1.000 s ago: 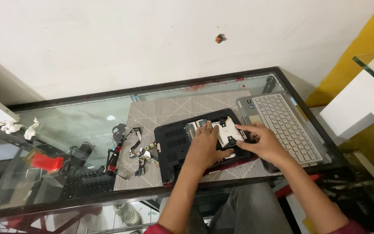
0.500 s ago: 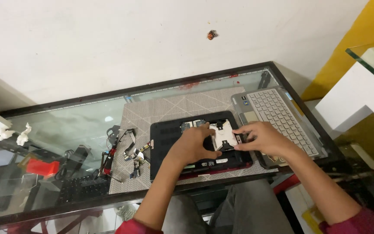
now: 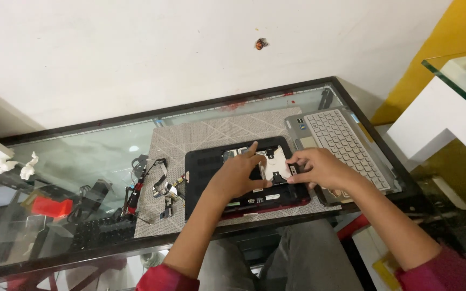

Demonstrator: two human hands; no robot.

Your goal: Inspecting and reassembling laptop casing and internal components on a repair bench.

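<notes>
A glass-topped table [image 3: 82, 156] carries a grey patterned mat [image 3: 211, 134], and on that mat lies an upturned black laptop base [image 3: 211, 172] with a silver keyboard deck [image 3: 341, 140] just to its right. Over the laptop base's opened bay, the left hand [image 3: 238, 175] rests flat with fingers loosely spread, forefinger stretched toward the far edge. The right hand [image 3: 322, 168] pinches the right edge of the silver drive bracket [image 3: 274, 164] seated in that bay.

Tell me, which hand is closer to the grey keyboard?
The right hand. It sits at the right edge of the black laptop base, right beside the grey keyboard. The left hand rests on the middle of the base, farther from the keys.
</notes>
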